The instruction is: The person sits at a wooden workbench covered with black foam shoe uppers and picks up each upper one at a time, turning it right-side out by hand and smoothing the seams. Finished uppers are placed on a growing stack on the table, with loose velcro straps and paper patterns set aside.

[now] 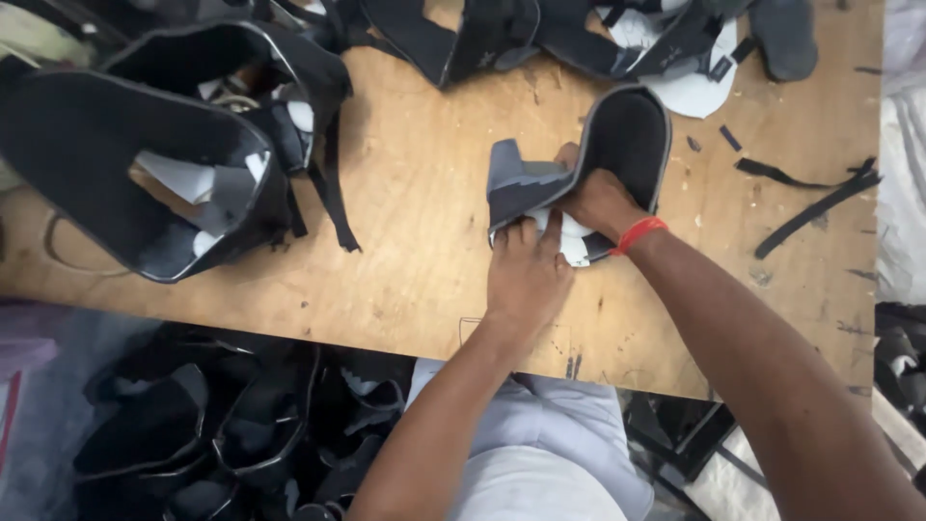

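Head view, wooden worktable (pixel 415 193). Both hands close together at table centre-right, working one dark padded piece (pixel 632 135) w/ rounded end and grey edge binding. It lies flat on the board, rounded end pointing away from the person.

Left hand (pixel 526 275): fingers flat, pressing down on the near end of the piece, where a grey folded flap (pixel 521 183) stands up and white backing (pixel 574 241) shows underneath. Not a closed grip, more a hold-down.

Right hand (pixel 598 201): red wristband (pixel 639 233) on wrist, fingers curled onto the piece beside the flap, pinching or tucking material; exact grip partly hidden by the left hand's fingers, so cannot tell how tight.

Step in hand, by judgement: folding or fitting the grey flap onto the padded body, i.e. mid-assembly, flap not yet seated flat. Next move would call for steady hold-down by the left while the right aligns flap edge to the body's rim.

Surroundings: large black padded shells (pixel 145 164) stacked at table left, more black parts w/ straps (pixel 579 39) along the far edge, loose black strap offcuts (pixel 810 198) at right. Further black pieces (pixel 222 434) piled below the near table edge.
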